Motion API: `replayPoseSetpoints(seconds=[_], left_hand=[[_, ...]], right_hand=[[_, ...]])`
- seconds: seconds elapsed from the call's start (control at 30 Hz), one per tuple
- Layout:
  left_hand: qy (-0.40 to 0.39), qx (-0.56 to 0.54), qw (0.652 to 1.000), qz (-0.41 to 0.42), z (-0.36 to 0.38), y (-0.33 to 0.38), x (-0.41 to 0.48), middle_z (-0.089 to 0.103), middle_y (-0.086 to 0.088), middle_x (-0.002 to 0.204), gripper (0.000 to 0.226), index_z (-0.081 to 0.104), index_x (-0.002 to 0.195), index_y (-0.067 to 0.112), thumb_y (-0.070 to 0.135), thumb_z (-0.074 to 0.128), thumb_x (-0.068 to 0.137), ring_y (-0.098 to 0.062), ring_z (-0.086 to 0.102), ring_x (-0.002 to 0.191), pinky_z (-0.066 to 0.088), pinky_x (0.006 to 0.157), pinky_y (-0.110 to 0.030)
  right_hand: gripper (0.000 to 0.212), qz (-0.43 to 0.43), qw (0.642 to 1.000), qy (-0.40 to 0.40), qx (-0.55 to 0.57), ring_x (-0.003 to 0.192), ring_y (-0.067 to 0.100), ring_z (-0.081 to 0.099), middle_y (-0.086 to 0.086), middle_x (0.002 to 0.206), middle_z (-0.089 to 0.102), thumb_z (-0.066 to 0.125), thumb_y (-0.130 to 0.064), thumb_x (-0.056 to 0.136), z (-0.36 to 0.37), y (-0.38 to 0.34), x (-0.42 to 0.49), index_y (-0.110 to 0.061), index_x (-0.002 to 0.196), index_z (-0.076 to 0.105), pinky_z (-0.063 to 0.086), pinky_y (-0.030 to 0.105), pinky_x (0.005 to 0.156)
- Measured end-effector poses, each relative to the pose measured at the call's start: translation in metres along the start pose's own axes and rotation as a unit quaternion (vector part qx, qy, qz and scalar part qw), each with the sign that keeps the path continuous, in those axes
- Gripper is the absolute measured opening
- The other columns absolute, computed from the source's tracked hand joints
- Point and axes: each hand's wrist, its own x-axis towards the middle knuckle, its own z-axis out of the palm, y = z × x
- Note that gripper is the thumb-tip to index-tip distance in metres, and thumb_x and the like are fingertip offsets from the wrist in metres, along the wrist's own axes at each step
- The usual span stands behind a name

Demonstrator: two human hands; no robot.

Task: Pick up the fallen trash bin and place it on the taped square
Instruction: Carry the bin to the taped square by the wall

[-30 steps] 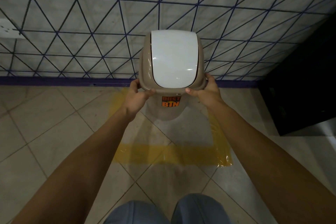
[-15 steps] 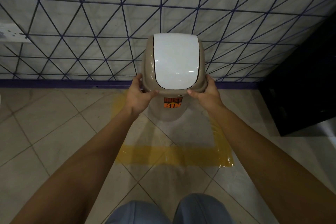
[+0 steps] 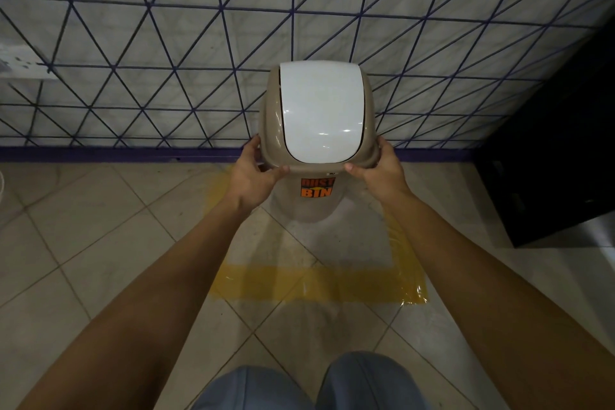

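Observation:
The trash bin [image 3: 317, 116] is beige with a white swing lid and an orange DUST BIN label. It is upright, inside the square of yellow tape [image 3: 316, 285] on the floor tiles, close to the wall. My left hand [image 3: 254, 173] grips the left side of its lid rim, thumb on the front edge. On the right side of the rim sits my right hand [image 3: 379, 171], gripping the same way. The bin's base is partly hidden by its own top, so I cannot tell whether it touches the floor.
A wall [image 3: 166, 43] with dark diagonal lines and a purple skirting rises just behind the bin. A black cabinet [image 3: 559, 150] stands at the right, next to the tape. My knees [image 3: 306, 383] show at the bottom edge.
The bin, held in both hands, has drifted slightly lower and toward the wall over the taped square. My grip is the same.

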Motion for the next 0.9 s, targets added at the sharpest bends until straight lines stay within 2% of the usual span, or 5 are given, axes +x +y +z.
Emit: replayPoseSetpoints(seconds=[0.4,0.5,0.57,0.73,0.9], left_hand=[[-0.014,-0.009,1.0,-0.003,0.006,-0.002,0.001,0.05,0.013,0.109,0.076,0.03,0.147,0.02,0.011,0.07,0.083,-0.013,0.049,0.108,0.045,0.091,-0.029],[-0.013,-0.005,1.0,0.004,0.007,-0.001,0.0,0.049,0.011,0.114,0.076,0.03,0.147,0.02,0.011,0.07,0.082,-0.011,0.048,0.11,0.044,0.088,-0.025],[-0.002,0.006,1.0,0.026,0.008,0.003,-0.001,0.047,0.008,0.125,0.076,0.032,0.145,0.018,0.011,0.072,0.081,-0.01,0.045,0.115,0.043,0.088,-0.021],[0.0,-0.002,0.999,0.037,0.019,0.012,-0.005,0.047,0.011,0.12,0.08,0.033,0.144,0.016,0.009,0.075,0.076,-0.009,0.047,0.112,0.046,0.096,-0.028],[0.004,-0.002,1.0,0.006,0.019,0.012,0.0,0.044,-0.004,0.145,0.084,0.028,0.147,0.015,0.007,0.074,0.078,-0.02,0.043,0.13,0.042,0.106,-0.036]], right_hand=[[0.085,0.001,1.0,0.018,0.003,0.127,0.023,0.044,0.007,0.139,0.046,0.077,-0.011,0.07,-0.006,0.003,0.001,-0.015,0.141,0.031,0.039,0.043,0.106],[0.083,-0.01,1.0,0.014,-0.025,0.127,0.024,0.043,0.008,0.139,0.044,0.077,-0.014,0.07,-0.007,0.002,0.0,-0.015,0.14,0.032,0.037,0.041,0.107],[0.085,-0.031,0.997,0.027,-0.07,0.128,0.024,0.039,0.009,0.141,0.036,0.078,-0.017,0.069,-0.008,0.0,0.001,-0.014,0.141,0.031,0.032,0.032,0.108],[0.086,-0.076,0.991,0.033,-0.109,0.129,0.022,0.036,0.009,0.139,0.034,0.077,-0.013,0.07,-0.008,-0.006,0.001,-0.013,0.141,0.03,0.025,0.019,0.096],[0.087,-0.067,0.991,0.035,-0.108,0.129,0.022,0.036,0.008,0.139,0.033,0.077,-0.013,0.07,-0.007,-0.004,0.002,-0.014,0.142,0.029,0.026,0.019,0.097]])
